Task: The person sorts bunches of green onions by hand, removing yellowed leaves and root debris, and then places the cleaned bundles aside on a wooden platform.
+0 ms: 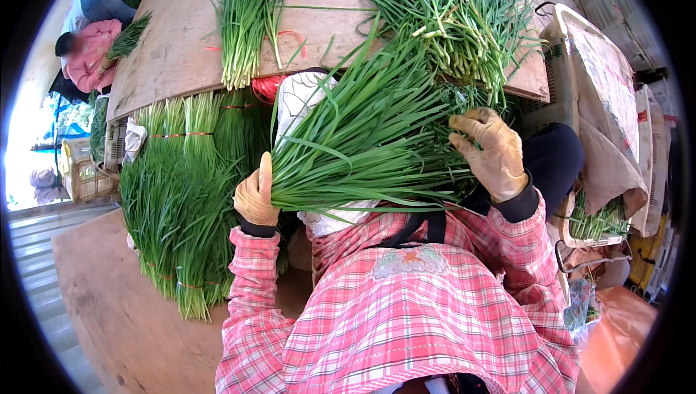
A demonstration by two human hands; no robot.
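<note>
My left hand [257,195], in a pale glove, is closed round one end of a bunch of garlic chives [355,133]. The green leaves fan out to the right and away from me, above my lap. My right hand [494,149], gloved too and stained at the fingertips, is raised at the right of the leaf tips. Its fingers are curled but apart, with nothing visible between them. On the wooden board ahead lie a smaller sheaf of chives [250,24] and a large loose heap of chives [453,21], its pale stem ends toward me.
At my left, several tied chive bundles [177,198] with red bands are stacked on a lower board [109,300]. Red string [268,88] hangs by the edge of the upper board [174,39]. Cloth-covered crates [602,104] stand at right. Another person [90,50] holds chives, far left.
</note>
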